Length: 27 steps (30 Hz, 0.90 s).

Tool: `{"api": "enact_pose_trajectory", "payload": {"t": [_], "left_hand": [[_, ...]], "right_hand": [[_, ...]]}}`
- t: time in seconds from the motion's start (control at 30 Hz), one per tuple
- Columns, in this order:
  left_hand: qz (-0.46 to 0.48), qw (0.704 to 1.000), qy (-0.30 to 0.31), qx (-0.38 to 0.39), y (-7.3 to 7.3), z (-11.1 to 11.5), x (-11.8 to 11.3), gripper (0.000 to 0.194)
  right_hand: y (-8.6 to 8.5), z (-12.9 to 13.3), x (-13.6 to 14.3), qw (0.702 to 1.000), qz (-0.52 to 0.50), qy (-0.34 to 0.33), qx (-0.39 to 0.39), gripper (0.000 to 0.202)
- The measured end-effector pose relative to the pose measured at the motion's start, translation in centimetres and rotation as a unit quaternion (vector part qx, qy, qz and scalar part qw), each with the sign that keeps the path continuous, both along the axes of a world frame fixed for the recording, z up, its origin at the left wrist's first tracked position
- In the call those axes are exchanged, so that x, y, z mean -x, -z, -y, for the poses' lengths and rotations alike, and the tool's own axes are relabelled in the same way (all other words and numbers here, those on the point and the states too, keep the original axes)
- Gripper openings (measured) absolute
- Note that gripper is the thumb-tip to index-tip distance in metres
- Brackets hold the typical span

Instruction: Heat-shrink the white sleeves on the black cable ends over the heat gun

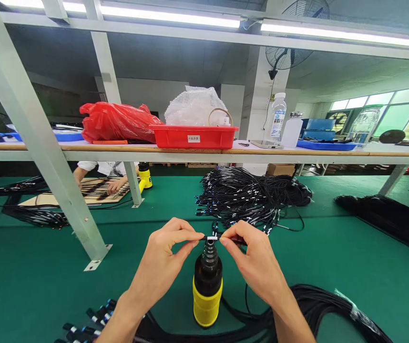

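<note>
My left hand (165, 252) and my right hand (254, 257) pinch a thin black cable from either side, fingertips closed. Between them, a short white sleeve (212, 238) on the cable lies level over the nozzle of a yellow and black heat tool (207, 300). That tool stands upright on the green table (168, 305). A bundle of black cables (261, 333) curves behind and below my wrists, with connector ends (83, 331) at the lower left.
A large pile of black cables (240, 195) lies beyond my hands, another bundle (390, 224) at the right. A slanted metal post (61, 181) stands left. The overhead shelf holds a red tray (197, 138) and bottles. Another person's hand (117, 186) works at the far left.
</note>
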<state>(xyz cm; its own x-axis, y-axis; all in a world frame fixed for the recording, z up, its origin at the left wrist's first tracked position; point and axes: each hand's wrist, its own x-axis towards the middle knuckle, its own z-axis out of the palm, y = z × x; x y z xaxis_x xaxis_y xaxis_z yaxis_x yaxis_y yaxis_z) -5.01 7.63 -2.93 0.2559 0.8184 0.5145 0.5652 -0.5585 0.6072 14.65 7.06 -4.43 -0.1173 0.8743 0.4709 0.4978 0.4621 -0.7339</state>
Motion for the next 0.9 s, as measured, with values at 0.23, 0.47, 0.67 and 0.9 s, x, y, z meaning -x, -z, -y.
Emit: {"api": "enact_pose_trajectory", "payload": {"t": [0.23, 0.47, 0.67, 0.9], "left_hand": [[-0.024, 0.999, -0.016, 0.021, 0.1, 0.6, 0.6, 0.017], [-0.065, 0.997, -0.039, 0.017, -0.2, 2.0, 0.7, 0.031], [-0.072, 0.997, -0.041, 0.009, 0.1, 2.5, 0.7, 0.037], [-0.055, 0.997, -0.045, 0.012, 0.1, 2.9, 0.2, 0.041]], "right_hand": [[0.0, 0.5, -0.1, 1.000, 0.025, 0.005, -0.002, 0.021], [-0.4, 1.7, 0.3, 0.999, 0.023, -0.021, 0.017, 0.034], [-0.5, 2.1, 0.5, 0.999, 0.028, -0.023, 0.016, 0.038], [-0.3, 2.9, 0.2, 0.998, -0.017, -0.045, 0.041, 0.037]]}}
